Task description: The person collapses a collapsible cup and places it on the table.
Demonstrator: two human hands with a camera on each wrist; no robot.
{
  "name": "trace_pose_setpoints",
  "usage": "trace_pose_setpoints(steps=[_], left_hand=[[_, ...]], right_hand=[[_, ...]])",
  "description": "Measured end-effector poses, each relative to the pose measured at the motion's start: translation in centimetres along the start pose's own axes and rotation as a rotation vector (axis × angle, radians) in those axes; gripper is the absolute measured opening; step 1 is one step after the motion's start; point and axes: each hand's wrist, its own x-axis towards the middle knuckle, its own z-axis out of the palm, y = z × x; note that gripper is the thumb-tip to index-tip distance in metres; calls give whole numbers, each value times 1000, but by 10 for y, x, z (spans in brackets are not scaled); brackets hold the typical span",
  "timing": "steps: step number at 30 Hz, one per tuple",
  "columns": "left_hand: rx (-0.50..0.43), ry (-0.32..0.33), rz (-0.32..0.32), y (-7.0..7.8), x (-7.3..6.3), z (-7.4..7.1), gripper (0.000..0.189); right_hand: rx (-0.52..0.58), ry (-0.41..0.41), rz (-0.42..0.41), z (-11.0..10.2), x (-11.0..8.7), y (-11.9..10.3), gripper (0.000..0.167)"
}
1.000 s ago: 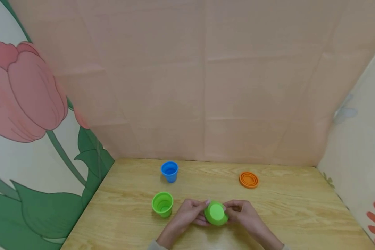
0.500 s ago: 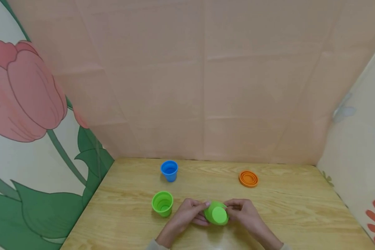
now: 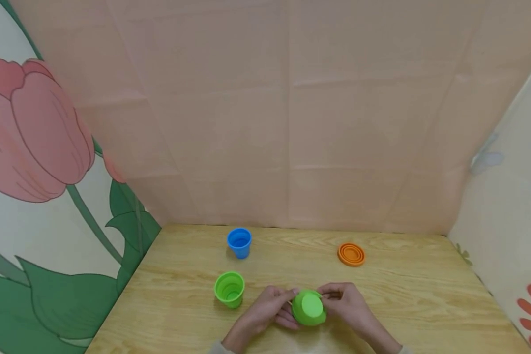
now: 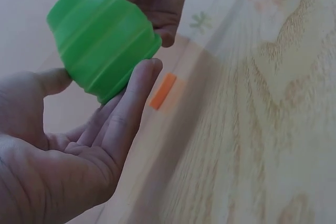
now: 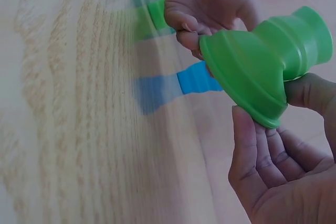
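Both hands hold a green collapsible cup [image 3: 309,309] above the near part of the table. Its base faces up toward the head camera and its rim points down. The left hand [image 3: 265,309] grips one side, thumb on the wall and fingers under the rim. The right hand [image 3: 347,307] pinches the other side between thumb and fingers. In the right wrist view the wall of this cup [image 5: 249,72] is bent in near the right thumb, so the base part leans to one side. A second green cup [image 3: 230,289] stands upright, extended, left of the left hand.
A blue cup [image 3: 240,242] stands upright toward the back left of the wooden table [image 3: 181,314]. An orange collapsible cup [image 3: 351,254] lies folded flat at the back right. Behind the table hangs a pinkish cloth [image 3: 287,123], with patterned panels at both sides.
The held cup has shifted slightly toward the person and its base has tilted and moved a little. The left hand has dipped slightly. The other cups stay put.
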Motion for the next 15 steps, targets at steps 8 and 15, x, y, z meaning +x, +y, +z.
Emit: trace_pose_setpoints(steps=[8,15], left_hand=[[-30,-73,19,1,-1,-4,46],[5,-48,38,1,-1,-3,35]], right_hand=[[19,-13,1,-3,2,-1,26],[8,13,43,0,2,-1,25]])
